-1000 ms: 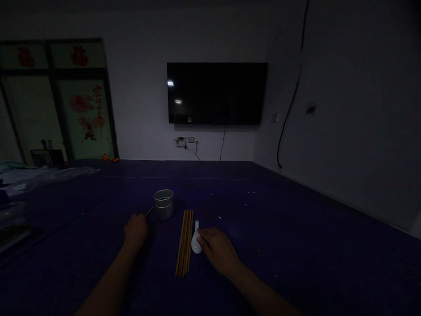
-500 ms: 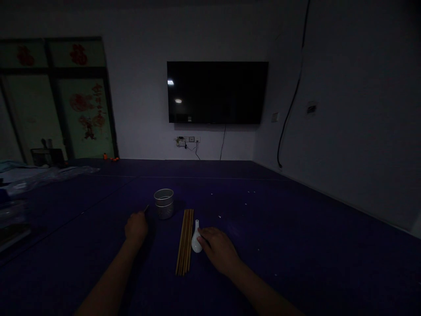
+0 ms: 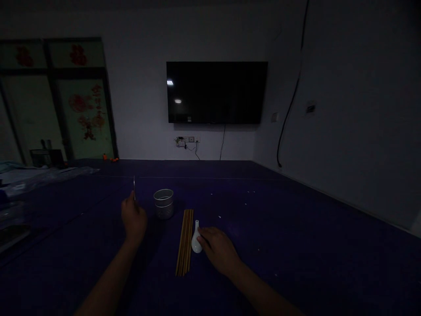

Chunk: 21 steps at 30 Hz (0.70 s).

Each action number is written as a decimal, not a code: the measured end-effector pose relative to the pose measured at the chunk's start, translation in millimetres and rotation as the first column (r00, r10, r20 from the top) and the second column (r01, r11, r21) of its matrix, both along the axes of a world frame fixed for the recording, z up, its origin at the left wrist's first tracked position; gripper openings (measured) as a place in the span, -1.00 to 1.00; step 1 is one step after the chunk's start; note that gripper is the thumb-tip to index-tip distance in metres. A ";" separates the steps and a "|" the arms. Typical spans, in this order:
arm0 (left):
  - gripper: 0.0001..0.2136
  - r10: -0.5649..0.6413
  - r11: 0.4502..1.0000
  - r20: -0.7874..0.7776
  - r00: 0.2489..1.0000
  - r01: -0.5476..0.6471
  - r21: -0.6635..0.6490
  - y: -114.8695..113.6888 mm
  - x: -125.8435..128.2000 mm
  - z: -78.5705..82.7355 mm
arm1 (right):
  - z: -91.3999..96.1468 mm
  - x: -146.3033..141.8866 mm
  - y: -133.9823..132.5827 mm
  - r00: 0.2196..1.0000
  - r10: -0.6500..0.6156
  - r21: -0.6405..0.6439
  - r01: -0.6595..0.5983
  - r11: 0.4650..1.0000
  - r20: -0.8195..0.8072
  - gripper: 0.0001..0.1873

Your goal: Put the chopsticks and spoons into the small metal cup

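My left hand (image 3: 133, 219) is closed around a thin, shiny metal utensil (image 3: 134, 186) that points upward; its lower part is hidden in the fist. Just right of that hand stands a silver metal cup (image 3: 163, 204) with a perforated lower wall. Several wooden chopsticks (image 3: 184, 242) lie side by side in the middle, their ends toward me. Against their right side rests a white soup spoon (image 3: 196, 242), bowl toward me and handle pointing away. My right hand (image 3: 219, 250) grips the spoon's right edge between thumb and fingers.
Purple cloth (image 3: 256, 267) covers the wide surface, with small white scraps (image 3: 219, 217) scattered on it. Clear plastic wrapping (image 3: 55, 173) and a dark-based container (image 3: 13, 232) are at the left. A wall-mounted television (image 3: 217, 92) hangs beyond.
My left hand has turned and lifted slightly, swinging the metal utensil from a low slant to upright. My right hand, spoon, chopsticks and cup have stayed in place.
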State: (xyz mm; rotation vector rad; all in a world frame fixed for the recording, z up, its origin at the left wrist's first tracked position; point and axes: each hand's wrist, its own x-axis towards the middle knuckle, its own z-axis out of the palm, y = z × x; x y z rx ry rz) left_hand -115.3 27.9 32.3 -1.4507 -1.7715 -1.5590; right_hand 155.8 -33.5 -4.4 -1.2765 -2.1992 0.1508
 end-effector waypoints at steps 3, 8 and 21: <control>-0.58 -0.073 0.976 -0.058 0.996 0.084 0.203 -9.9 21.2 5.9 | 0.5 -1.2 -0.6 0.999 -0.004 0.038 0.006 0.999 -0.048 -0.61; -0.55 -0.352 0.866 -0.345 0.870 0.443 0.234 -22.2 68.5 -8.5 | 5.0 -1.9 -5.0 0.993 0.004 0.109 0.009 0.994 -0.122 -0.61; -0.54 -0.757 0.562 -0.482 0.441 0.815 -0.139 -36.9 114.4 -41.8 | -3.6 -7.8 3.6 0.770 0.064 -0.001 -0.084 0.997 -0.634 -0.51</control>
